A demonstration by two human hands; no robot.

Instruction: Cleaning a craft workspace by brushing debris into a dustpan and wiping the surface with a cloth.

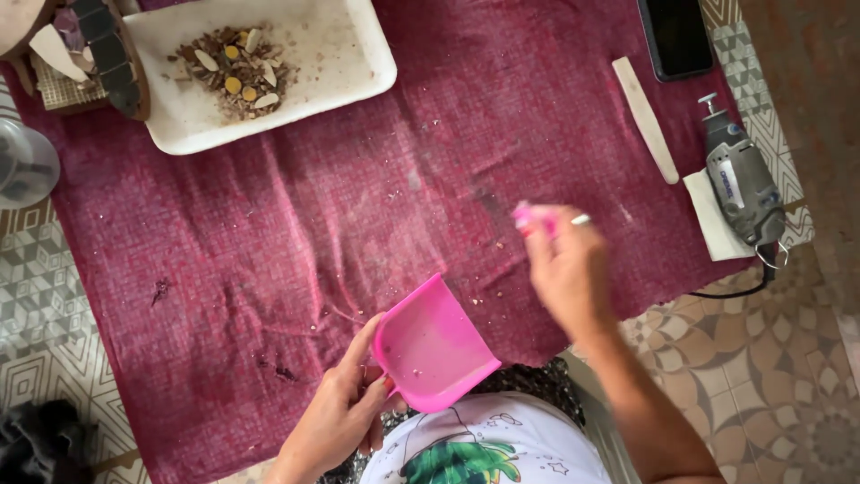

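A black rectangular phone screen point(677, 36) lies dark at the cloth's top right edge

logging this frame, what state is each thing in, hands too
left hand: holds pink dustpan, fingers around its back edge
pink dustpan: tilted at the cloth's near edge, a few crumbs inside
right hand: blurred, shut on a small pink tool
small pink tool: blurred, kind unclear
maroon cloth: spread flat, speckled with debris
white tray: holds a pile of small pieces
rotary tool: lying on white paper, corded
phone: screen dark
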